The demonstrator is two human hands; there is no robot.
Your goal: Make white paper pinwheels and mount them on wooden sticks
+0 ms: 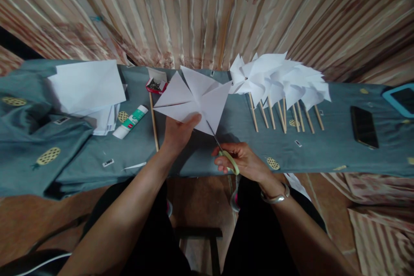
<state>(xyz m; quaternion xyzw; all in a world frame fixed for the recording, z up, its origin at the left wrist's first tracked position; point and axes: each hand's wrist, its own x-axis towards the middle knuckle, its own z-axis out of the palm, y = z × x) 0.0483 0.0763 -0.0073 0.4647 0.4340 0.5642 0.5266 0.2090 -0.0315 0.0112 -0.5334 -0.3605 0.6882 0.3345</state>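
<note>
My left hand (180, 133) is closed on a white square sheet of paper (215, 99), thumb on top near the middle and the other fingers hidden beneath. Slits run from the sheet's corners toward its centre. In my right hand (241, 158) is a pair of scissors (230, 160) with yellow-green handles. Their blades reach into the sheet's near corner, along a line toward the centre. Just left of the sheet lie a wooden stick (153, 123) and a small red box (156, 85) of metal pins or tacks, its lid up.
White paper pinwheels (274, 75) on sticks overlap at the right back. Paper sheets (89, 88) are stacked at left, beside a glue stick (131, 121). A phone (364, 126) and a blue-edged device (401, 99) lie at far right. Behind the cloth-covered table (326, 151) hangs a curtain (194, 13).
</note>
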